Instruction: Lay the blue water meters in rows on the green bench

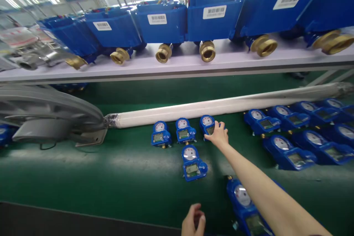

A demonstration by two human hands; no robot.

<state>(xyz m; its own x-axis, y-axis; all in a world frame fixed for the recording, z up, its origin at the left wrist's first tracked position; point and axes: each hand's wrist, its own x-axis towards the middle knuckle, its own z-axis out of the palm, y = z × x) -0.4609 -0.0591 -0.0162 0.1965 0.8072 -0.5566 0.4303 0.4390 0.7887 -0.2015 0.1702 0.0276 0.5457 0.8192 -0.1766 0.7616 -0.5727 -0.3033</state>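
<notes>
Right grip (220,135), blue meter (207,121) partly beneath

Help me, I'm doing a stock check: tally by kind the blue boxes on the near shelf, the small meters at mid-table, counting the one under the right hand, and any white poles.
Blue boxes: 6
Small meters, one partly hidden by the right hand: 4
White pole: 1
Total: 11
</notes>
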